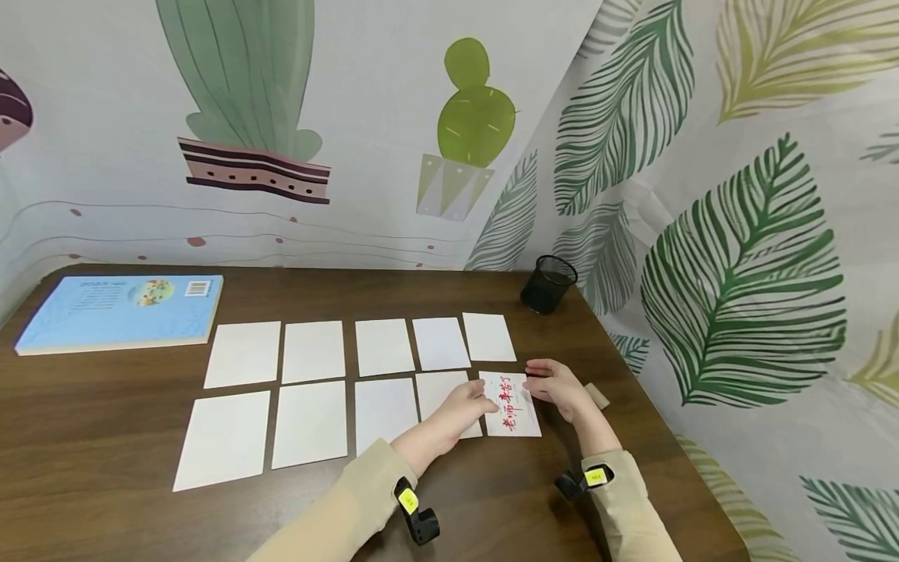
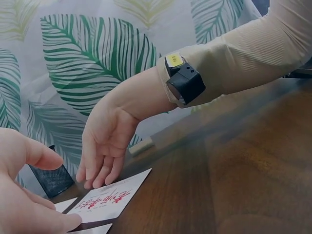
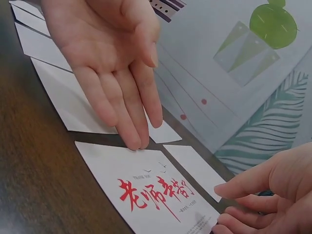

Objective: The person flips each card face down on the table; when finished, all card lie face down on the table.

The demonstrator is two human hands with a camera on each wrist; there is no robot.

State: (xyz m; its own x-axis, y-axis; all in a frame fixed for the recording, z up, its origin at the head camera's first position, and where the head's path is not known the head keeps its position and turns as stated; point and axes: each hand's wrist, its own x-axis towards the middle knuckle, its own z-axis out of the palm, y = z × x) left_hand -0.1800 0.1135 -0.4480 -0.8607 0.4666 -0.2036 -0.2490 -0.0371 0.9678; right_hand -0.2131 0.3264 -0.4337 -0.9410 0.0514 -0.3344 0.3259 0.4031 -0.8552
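A white card with red handwritten-style characters (image 1: 521,425) lies flat at the right end of the near row on the table. At its left edge is my left hand (image 1: 458,412), palm facing the card and fingers fairly straight; in the right wrist view the left fingertips reach the card's edge. My right hand (image 1: 558,388) stands at the opposite side, its fingertips right by the card's right edge. Blank white cards fill the rest of the two rows, such as one (image 1: 384,347) in the far row. The left hand partly covers a neighbouring blank card (image 1: 438,390).
A thick light-blue book (image 1: 105,312) lies at the back left of the dark wooden table (image 1: 91,437). A black mesh pen cup (image 1: 546,289) stands at the back right. A small beige block (image 1: 598,396) sits beyond the right wrist. Patterned cloth hangs behind and to the right.
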